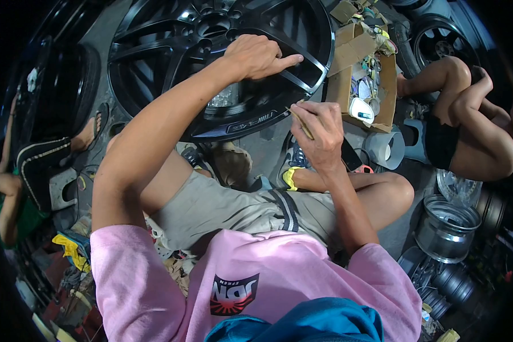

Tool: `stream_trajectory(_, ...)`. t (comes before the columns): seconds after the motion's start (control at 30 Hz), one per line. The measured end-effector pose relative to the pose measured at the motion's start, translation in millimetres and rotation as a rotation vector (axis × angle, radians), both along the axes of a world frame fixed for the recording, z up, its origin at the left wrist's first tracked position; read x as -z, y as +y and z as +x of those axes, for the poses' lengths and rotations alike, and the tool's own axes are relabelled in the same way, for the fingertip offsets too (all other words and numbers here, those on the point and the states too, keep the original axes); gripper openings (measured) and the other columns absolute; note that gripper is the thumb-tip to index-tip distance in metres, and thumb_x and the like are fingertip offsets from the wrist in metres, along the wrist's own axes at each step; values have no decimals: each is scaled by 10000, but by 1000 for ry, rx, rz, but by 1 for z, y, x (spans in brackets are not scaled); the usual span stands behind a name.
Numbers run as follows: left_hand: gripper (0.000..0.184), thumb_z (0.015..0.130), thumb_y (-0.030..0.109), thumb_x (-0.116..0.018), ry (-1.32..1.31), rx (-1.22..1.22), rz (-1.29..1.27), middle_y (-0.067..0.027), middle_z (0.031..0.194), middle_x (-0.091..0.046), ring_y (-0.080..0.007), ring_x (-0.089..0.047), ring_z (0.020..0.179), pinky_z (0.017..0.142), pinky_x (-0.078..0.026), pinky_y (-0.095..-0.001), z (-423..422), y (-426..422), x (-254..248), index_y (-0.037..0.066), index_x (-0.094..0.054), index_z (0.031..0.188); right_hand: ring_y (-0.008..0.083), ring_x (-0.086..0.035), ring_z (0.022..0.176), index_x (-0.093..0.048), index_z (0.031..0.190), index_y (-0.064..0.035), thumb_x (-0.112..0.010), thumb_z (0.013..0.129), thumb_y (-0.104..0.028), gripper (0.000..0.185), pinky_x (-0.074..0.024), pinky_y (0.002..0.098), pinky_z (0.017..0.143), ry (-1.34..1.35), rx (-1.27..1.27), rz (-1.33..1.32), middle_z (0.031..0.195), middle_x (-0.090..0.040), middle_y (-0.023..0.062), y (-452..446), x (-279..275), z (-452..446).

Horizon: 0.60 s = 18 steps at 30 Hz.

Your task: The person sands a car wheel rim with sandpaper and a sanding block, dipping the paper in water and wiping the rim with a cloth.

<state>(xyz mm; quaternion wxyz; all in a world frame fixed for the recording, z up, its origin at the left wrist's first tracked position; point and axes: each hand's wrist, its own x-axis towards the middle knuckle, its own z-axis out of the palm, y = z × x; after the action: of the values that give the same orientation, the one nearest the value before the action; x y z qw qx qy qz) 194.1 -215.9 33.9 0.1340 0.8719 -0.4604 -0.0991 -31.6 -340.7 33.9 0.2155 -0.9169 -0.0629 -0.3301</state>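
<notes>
A large glossy black wheel point(182, 51) with spokes lies in front of my crossed legs. My left hand point(256, 57) is over a spoke near its hub, fingers curled down onto it and thumb stretched out to the right; the fingertips are hidden. Just off the wheel's lower right rim, my right hand point(319, 134) pinches a thin tan folded piece point(302, 122), possibly sandpaper. White lettering shows on the near rim. Behind the spokes is something clear and shiny.
An open cardboard box point(389, 97) of cans and lids stands right of the wheel. Beyond it sits a person point(476, 125). Another person's foot point(85, 137) is at left. A translucent container point(385, 149) and silver rims point(447, 228) are at right.
</notes>
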Motion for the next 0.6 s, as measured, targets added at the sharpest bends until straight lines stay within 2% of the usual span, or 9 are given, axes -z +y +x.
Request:
stream_trajectory(0.1, 886, 1046, 762, -390, 1, 6, -64, -223, 739, -738, -413, -747, 796, 828, -599, -489, -2, 5, -1, 27, -832, 822, 266, -648, 945, -810, 1037, -75, -846, 761, 29, 297, -532, 390, 852, 38, 17, -17, 1045, -758, 50, -7, -6, 3)
stream_trajectory(0.17, 783, 1049, 731, -444, 25, -9, -7, -217, 791, -761, -408, -755, 834, 853, -600, -455, -5, 4, -9, 70, -863, 1037, 260, -650, 947, -811, 1041, -75, -842, 765, 30, 297, -532, 387, 856, 21, 56, -28, 1054, -764, 49, -8, -3, 3)
stream_trajectory(0.27, 788, 1047, 737, -443, 15, -13, 40, -215, 788, -761, -403, -756, 829, 847, -601, -457, -2, 1, -7, 70, -862, 1048, 255, -652, 947, -813, 1053, -74, -835, 773, 31, 299, -529, 387, 858, 35, -38, 35, 1063, -769, 49, 6, -3, -6)
stream_trajectory(0.4, 790, 1047, 739, -443, -6, 1, 11, -213, 782, -760, -397, -757, 824, 838, -602, -459, -3, 4, -2, 69, -861, 1053, 258, -630, 957, -795, 1044, -62, -848, 753, -8, 301, -540, 371, 848, -15, 47, -50, 1060, -751, 37, -10, 1, 4)
stream_trajectory(0.47, 881, 1046, 765, -385, 25, -8, -68, -227, 753, -742, -409, -751, 804, 832, -596, -493, -3, 4, -2, 42, -832, 816, 259, -628, 955, -795, 1044, -63, -848, 755, -5, 300, -540, 372, 845, -14, 8, -25, 1061, -750, 37, -5, 3, 0)
stream_trajectory(0.6, 885, 1047, 765, -380, 23, -9, -12, -224, 754, -743, -410, -751, 801, 833, -595, -494, -2, 2, -2, 41, -833, 817, 262, -629, 954, -797, 1050, -64, -849, 755, 0, 306, -543, 372, 843, 0, -1, -41, 1067, -749, 40, -7, -2, 0)
